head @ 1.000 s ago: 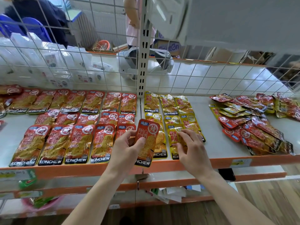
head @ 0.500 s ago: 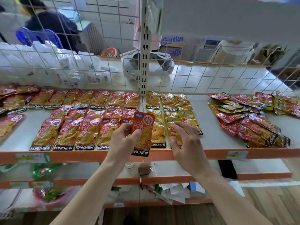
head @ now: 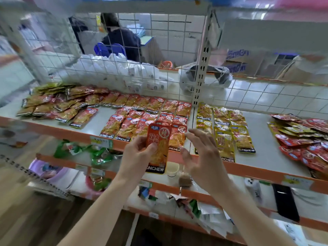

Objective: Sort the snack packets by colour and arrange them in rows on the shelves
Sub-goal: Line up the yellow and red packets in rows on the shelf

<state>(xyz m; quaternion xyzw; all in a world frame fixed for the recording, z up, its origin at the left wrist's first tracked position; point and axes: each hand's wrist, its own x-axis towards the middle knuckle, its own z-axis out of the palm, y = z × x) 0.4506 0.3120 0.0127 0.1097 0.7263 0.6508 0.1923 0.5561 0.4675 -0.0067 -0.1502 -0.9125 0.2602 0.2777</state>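
1. Near the front edge of the orange-lipped shelf (head: 252,172): left hand (head: 137,155) pinching one red packet (head: 158,148) by its left side, upright, label facing the camera, lifted clear of the rows and overlapping the shelf lip in view.
2. Just right of that packet: right hand (head: 202,155) spread wide, fingers loose, holding nothing, hovering above the near end of the yellow rows (head: 224,128).
3. Placement status: red rows (head: 142,119) laid in neat columns left of the upright post (head: 201,68); yellow rows right of it; held packet not yet set down.
4. Risk, judged: light pinch on a slick foil edge, so possible slip past the lip onto the cluttered lower shelf (head: 99,167).
5. Risk, judged: nearest red column already reaching the lip; adding another there likely to overhang or nudge neighbours out of line.
6. Risk, judged: open right hand low over yellow packets; careless sweep apt to skew that row.
7. Risk, judged: post marking the colour boundary; setting down right of it would mix the colours.
8. Surroundings: unsorted mixed heap (head: 300,139) far right on the shelf; looser brownish-red pile (head: 58,103) far left; wire mesh back (head: 124,68) closing the far side; seated person beyond it, uninvolved.
9. Obstruction: none between packet and red rows; free space scarce at the near edge.
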